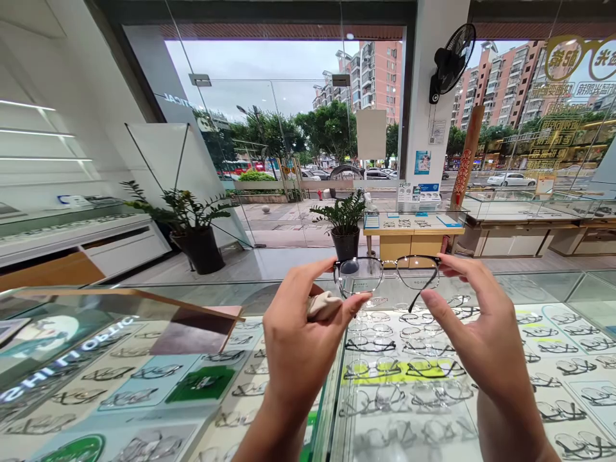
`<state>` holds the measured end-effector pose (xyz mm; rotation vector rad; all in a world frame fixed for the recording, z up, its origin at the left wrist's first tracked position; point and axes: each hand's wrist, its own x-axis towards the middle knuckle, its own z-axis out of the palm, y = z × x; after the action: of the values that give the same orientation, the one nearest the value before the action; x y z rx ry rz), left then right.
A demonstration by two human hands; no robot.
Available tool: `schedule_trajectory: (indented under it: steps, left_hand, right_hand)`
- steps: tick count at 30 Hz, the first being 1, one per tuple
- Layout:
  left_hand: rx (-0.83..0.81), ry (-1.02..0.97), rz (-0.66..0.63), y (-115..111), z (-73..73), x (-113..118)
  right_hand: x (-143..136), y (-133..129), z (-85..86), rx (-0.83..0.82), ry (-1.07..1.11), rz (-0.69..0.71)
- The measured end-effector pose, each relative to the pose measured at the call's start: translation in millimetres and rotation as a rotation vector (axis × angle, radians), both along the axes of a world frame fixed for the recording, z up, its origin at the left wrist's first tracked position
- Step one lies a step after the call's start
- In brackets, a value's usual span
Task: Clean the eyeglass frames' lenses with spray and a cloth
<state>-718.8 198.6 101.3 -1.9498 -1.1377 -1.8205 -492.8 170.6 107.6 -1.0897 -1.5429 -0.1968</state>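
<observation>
A pair of eyeglasses [389, 262] with dark upper rims and clear lenses is held up above a glass display case, between my two hands. My left hand [301, 327] grips its left end, and a bunched pale cloth [323, 306] is tucked in the same hand. At the other end, the fingers of my right hand [486, 327] pinch the frame's upper corner, with the thumb below near the lens. One dark temple arm hangs down behind the right lens. Beneath the hands, rows of eyeglass frames [370, 344] lie in the case.
The glass counter [337, 385] spans the foreground, with a wood-edged sign board [192, 301] on its left part. Beyond stand two potted plants [199, 247], a small display table [414, 224] and glass doors. A black fan [452, 61] is mounted on the pillar.
</observation>
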Motion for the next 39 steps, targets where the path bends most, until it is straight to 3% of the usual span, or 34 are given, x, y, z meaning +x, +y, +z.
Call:
schedule_trajectory:
  steps: [20, 39]
  left_hand:
    - [-0.133, -0.091, -0.1, 7, -1.9, -4]
    - [0.124, 0.008, 0.034, 6, 0.0, 7]
  right_hand:
    - [0, 1, -1.4, 0.037, -0.008, -0.014]
    - [2, 4, -1.1, -0.088, -0.031, -0.03]
